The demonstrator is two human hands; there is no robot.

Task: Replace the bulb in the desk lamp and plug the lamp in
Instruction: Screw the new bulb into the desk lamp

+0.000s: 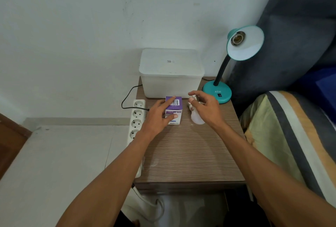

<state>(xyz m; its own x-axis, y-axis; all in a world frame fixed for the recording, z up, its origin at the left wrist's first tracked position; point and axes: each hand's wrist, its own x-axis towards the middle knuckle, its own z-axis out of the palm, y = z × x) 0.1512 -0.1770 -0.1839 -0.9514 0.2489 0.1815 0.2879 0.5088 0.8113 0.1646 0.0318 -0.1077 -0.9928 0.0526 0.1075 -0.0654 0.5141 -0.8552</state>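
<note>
A teal desk lamp (217, 93) stands at the table's back right, its shade (247, 44) tilted up and its socket (237, 38) bare. My left hand (158, 115) grips a purple and white bulb box (173, 112) between thumb and forefinger on the wooden table (189, 154). My right hand (205, 106) rests over a white bulb (196, 117) lying on the table, fingers curled around its metal screw base. The lamp's black cord (127, 97) runs off the table's left edge toward a white power strip (136, 123).
A white lidded plastic box (171, 74) sits at the back of the table against the wall. A bed with a striped cover (291, 135) lies to the right. The power strip's white cable (145, 201) hangs below the table's front left corner.
</note>
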